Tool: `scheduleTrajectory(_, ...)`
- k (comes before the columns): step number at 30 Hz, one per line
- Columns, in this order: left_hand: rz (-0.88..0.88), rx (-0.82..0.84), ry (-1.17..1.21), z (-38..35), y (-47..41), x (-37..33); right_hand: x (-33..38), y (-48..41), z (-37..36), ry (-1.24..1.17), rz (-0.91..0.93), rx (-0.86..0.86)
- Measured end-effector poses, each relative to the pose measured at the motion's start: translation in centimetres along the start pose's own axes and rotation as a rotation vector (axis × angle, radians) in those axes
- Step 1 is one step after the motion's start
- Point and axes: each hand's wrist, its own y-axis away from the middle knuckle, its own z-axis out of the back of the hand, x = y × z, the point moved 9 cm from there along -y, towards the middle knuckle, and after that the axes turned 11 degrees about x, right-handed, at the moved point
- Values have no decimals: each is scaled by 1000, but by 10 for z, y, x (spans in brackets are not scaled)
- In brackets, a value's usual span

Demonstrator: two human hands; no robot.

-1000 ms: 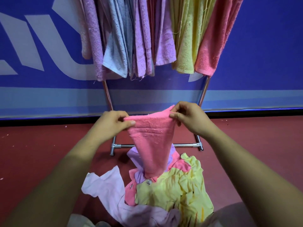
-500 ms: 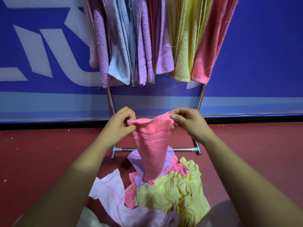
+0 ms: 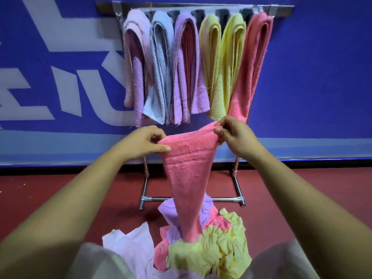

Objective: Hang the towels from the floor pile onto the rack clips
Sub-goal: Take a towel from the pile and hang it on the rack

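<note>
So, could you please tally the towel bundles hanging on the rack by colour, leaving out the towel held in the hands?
Pale pink bundle: 1
Light blue bundle: 1
Purple bundle: 1
Yellow bundles and: 2
Coral-pink bundle: 1
Total: 6 hanging bundles; how many towels are folded into each cannot be told.
</note>
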Motion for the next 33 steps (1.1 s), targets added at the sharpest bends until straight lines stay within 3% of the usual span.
scheduleTrajectory(3,-28,-20,-289,23,-3,-28,21,0,22,76,39,-36)
scheduleTrajectory(5,-40,-32,-331,36,-4,-47,33,1,32,132,58,-43)
scheduleTrajectory(9,-74,-126,-181,71,-5,-78,52,0,55,45,70,-73)
scheduleTrajectory(13,-71,-56,-148,89,-10,-103,73,-3,78,-185,86,-64)
scheduleTrajectory(16,-61,-27,-125,103,-11,-120,92,-11,91,-211,117,-28)
scheduleTrajectory(25,33,-16,29,148,-11,-141,126,-31,135,-21,120,-141)
scheduleTrajectory(29,7,-10,123,164,-11,-162,149,-38,145,121,79,-109)
scheduleTrajectory(32,-158,-113,342,187,-9,-184,170,-40,166,-169,136,-135)
scheduleTrajectory(33,-161,-144,266,189,-9,-188,171,-42,167,-211,127,-122)
